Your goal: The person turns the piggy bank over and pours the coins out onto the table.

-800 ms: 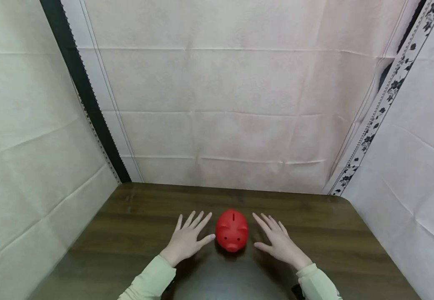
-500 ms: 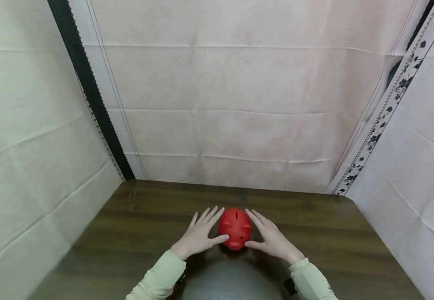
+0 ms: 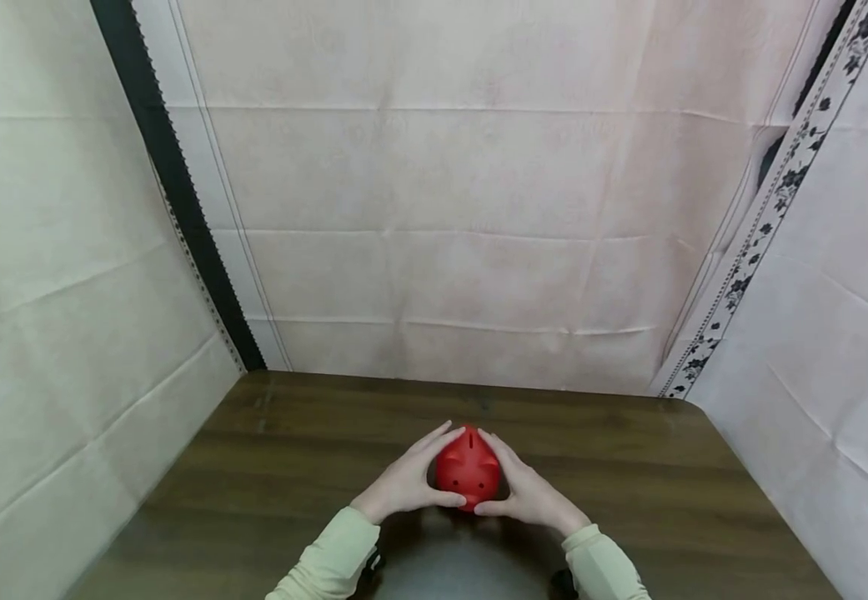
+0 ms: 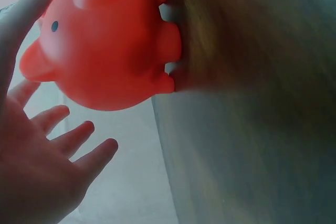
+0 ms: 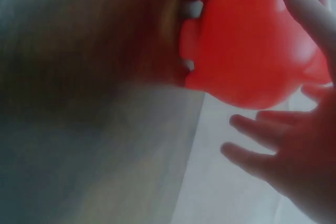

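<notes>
A red pig-shaped piggy bank (image 3: 468,468) stands upright on the dark wooden table, a coin slot in its top and its snout facing the near side. My left hand (image 3: 407,482) holds it from the left, thumb at the front by the snout and index finger bent round towards the back. On the opposite side my right hand (image 3: 529,492) holds it the same way. Both wrist views show the other fingers spread off the body. The feet of the piggy bank (image 4: 169,43) look to be on the tabletop.
The wooden table (image 3: 291,483) reaches back to a pale cloth wall (image 3: 434,275). Cloth walls also close in the left side (image 3: 66,317) and the right side (image 3: 831,350), the right one with a floral border (image 3: 786,183).
Both hands have moved inward from either side of the piggy bank and closed round it, thumbs at the front. The piggy bank stays in place on the table.
</notes>
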### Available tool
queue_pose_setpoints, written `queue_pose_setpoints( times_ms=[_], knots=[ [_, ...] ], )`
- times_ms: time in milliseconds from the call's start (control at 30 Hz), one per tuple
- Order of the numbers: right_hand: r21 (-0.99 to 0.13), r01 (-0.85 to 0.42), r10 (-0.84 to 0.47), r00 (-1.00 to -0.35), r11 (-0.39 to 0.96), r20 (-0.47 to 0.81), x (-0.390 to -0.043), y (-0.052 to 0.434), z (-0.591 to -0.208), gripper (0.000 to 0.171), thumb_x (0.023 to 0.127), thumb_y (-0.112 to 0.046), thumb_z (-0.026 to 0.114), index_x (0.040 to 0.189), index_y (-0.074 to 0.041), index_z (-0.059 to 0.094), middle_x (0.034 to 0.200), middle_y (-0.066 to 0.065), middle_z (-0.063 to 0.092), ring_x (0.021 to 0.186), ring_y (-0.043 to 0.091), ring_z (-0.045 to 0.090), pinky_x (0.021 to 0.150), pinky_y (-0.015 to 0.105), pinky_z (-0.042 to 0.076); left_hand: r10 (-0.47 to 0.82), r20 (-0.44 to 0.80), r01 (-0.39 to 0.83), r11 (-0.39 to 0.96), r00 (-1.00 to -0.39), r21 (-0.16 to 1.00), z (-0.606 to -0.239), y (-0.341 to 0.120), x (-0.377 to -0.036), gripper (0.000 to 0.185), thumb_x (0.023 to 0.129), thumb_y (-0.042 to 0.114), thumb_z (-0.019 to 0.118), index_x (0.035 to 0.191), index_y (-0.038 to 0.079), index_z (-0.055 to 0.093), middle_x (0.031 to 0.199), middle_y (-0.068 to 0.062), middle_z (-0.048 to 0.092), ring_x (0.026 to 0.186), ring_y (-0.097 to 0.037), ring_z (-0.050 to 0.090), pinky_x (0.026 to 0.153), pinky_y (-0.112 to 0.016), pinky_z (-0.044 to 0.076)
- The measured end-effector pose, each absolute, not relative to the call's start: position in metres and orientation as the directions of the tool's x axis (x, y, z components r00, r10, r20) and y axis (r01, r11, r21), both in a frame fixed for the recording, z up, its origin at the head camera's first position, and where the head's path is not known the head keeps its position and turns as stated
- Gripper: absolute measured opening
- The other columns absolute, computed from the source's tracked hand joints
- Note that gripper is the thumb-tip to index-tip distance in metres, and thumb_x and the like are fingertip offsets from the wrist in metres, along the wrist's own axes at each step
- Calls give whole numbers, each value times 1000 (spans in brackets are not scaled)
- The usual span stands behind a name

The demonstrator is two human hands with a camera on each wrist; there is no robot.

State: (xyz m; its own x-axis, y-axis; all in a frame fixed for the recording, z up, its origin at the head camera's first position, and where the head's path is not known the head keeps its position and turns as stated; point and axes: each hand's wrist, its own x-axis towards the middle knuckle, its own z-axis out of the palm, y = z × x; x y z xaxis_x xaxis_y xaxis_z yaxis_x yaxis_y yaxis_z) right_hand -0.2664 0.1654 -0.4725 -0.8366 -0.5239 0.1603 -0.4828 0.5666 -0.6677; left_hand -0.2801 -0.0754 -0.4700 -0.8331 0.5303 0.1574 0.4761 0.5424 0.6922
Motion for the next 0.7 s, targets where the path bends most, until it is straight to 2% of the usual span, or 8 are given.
queue_pose_setpoints(
  times_ms=[233, 500, 700],
  knots=[
    [-692, -478, -517, -838, 541, 174, -268, 160, -479, 106, 77, -35, 81, 155, -16, 13, 155, 16, 28, 134, 35, 42, 100, 52, 49, 539, 159, 475, 520, -827, 710, -477, -69, -284, 92, 74, 41, 82, 150, 31, 32, 160, -7, 25, 138, -33, 40, 98, -50, 51],
    [-671, -508, -499, -835, 541, 231, -270, 160, -487, 106, 74, -33, 84, 154, -17, 16, 152, 13, 31, 131, 31, 44, 100, 50, 49, 539, 171, 477, 502, -825, 721, -482, -64, -286, 95, 71, 35, 85, 150, 31, 32, 160, -9, 23, 136, -33, 42, 97, -49, 51],
    [-660, -510, -481, -841, 553, 246, -267, 161, -485, 104, 72, -32, 85, 153, -19, 21, 151, 11, 33, 129, 31, 47, 97, 48, 52, 526, 201, 498, 515, -826, 698, -482, -62, -284, 94, 70, 38, 85, 149, 31, 34, 159, -5, 28, 134, -30, 45, 95, -46, 53]
  ],
)
